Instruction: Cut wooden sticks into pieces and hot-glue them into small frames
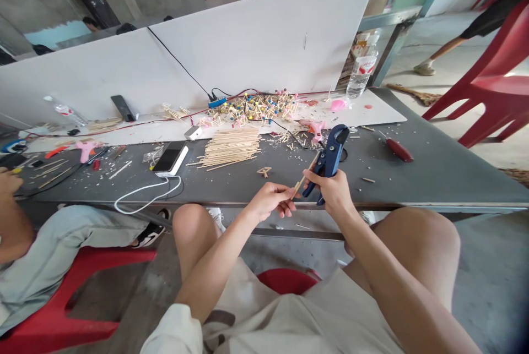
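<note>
My left hand [273, 200] pinches thin wooden sticks [299, 184] near the table's front edge. Around the handles of a dark blue cutter [332, 150] is my right hand [332, 186], its thumb and finger also touching the upper part of the sticks. The cutter's head points up and away from me. A small joined wooden piece [264, 172] lies on the grey table just beyond my left hand. Behind it is a spread pile of long sticks [231, 147]. How the sticks meet the cutter's blades is too small to tell.
Beyond the sticks lies a heap of small pieces with coloured balls [260, 107]. A pink glue gun [314, 129], a red-handled tool [399, 150], a phone on a white block [170, 158] and a bottle [363, 67] stand around. Another person's hand [9, 182] is at far left.
</note>
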`<state>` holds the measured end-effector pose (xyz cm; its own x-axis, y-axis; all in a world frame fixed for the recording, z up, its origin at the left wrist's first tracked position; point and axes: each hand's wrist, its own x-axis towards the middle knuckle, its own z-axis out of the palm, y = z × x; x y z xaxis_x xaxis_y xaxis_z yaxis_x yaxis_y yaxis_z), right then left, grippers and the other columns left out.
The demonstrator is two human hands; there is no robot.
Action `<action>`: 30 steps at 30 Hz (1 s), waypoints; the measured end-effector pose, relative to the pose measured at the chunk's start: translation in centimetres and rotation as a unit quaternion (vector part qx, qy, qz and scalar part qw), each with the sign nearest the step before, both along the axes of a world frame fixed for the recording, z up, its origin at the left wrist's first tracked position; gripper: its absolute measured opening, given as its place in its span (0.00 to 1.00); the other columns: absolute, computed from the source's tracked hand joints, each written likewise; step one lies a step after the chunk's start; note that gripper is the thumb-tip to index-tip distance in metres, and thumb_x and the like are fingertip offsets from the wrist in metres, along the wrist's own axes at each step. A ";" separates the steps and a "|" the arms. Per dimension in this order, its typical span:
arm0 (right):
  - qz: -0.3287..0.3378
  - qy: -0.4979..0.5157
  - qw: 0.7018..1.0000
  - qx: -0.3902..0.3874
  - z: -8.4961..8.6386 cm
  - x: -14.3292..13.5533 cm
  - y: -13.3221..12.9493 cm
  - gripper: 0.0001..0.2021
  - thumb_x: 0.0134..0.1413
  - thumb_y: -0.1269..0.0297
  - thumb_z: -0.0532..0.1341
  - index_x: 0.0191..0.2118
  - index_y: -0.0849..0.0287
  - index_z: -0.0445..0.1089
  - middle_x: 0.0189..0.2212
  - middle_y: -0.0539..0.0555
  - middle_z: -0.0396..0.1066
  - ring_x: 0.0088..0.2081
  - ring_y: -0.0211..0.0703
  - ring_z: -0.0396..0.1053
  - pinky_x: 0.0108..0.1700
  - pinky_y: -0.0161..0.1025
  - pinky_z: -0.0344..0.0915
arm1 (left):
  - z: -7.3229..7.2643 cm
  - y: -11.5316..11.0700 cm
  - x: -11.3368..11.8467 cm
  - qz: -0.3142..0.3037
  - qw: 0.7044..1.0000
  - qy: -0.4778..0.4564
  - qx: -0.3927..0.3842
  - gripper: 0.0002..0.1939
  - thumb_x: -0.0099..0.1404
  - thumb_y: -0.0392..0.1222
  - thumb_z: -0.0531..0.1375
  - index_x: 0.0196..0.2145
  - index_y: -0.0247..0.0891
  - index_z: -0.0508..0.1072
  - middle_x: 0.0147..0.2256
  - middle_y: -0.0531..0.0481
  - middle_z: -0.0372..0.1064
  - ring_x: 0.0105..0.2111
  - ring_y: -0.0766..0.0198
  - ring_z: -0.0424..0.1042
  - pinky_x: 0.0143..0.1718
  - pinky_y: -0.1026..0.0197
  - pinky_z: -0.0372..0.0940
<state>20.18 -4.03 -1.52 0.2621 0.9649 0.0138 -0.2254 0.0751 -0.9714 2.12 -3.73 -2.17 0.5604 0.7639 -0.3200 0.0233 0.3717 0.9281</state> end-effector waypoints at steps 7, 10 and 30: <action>0.004 -0.010 1.000 -0.006 -0.2 0.0 0.1 0.15 0.38 0.59 0.74 0.28 0.59 0.70 0.20 0.48 0.69 0.21 0.39 0.66 0.26 0.37 0.66 | 0.1 0.1 0.0 0.000 1.000 -0.001 -0.023 0.28 0.53 0.58 0.70 0.36 0.26 0.77 0.24 0.45 0.74 0.19 0.67 0.72 0.17 0.67 0.62; 0.003 -0.008 1.000 -0.008 -0.2 0.0 0.1 0.16 0.37 0.59 0.74 0.29 0.60 0.70 0.21 0.48 0.69 0.22 0.39 0.66 0.26 0.38 0.67 | 0.2 0.1 0.0 0.006 1.000 -0.002 -0.025 0.29 0.51 0.58 0.71 0.35 0.26 0.77 0.24 0.44 0.74 0.20 0.67 0.73 0.19 0.67 0.64; -0.039 -0.030 0.997 -0.053 0.9 1.7 0.4 0.21 0.35 0.58 0.74 0.37 0.63 0.73 0.26 0.52 0.73 0.25 0.42 0.70 0.28 0.41 0.74 | 1.5 0.2 -0.7 0.087 0.994 0.058 0.044 0.15 0.64 0.44 0.65 0.34 0.25 0.75 0.23 0.44 0.74 0.20 0.64 0.75 0.23 0.64 0.72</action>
<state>21.88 -3.61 -0.57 0.3390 0.9383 -0.0683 -0.1641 -0.0125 -0.9864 1.41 -3.50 -0.63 0.3814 0.8736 -0.3023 0.0744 0.2970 0.9520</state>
